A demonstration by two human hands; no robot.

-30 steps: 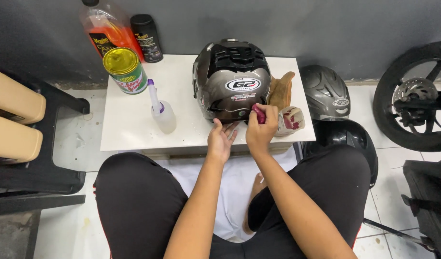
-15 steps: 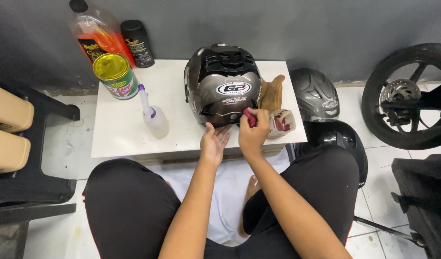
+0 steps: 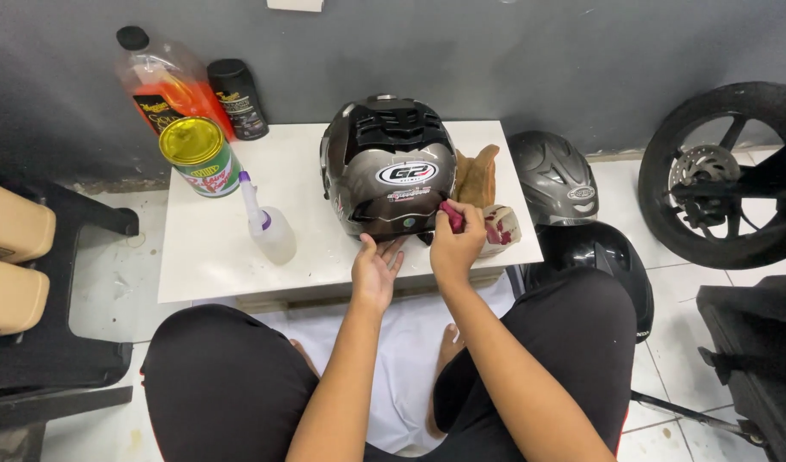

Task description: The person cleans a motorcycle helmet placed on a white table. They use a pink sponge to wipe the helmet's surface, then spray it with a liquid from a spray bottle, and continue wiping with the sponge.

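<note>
I see the glossy grey-and-black helmet [image 3: 391, 167] sitting upright on the white table [image 3: 213, 248], its back toward me, long axis running away toward the wall. My right hand [image 3: 455, 248] has its fingers pinched on a small red pad [image 3: 452, 217] at the lower rim; my left hand [image 3: 376, 272], fingers spread, steadies the bottom edge. Most of the shell already gleams; I judge only the rim remains

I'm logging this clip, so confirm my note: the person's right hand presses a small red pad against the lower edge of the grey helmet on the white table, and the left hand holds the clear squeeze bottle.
One detail is off. The left hand does not hold the squeeze bottle; it steadies the lower edge of the grey helmet, and the bottle stands apart on the white table. The right hand does press the red pad there. The head view shows it.
</note>
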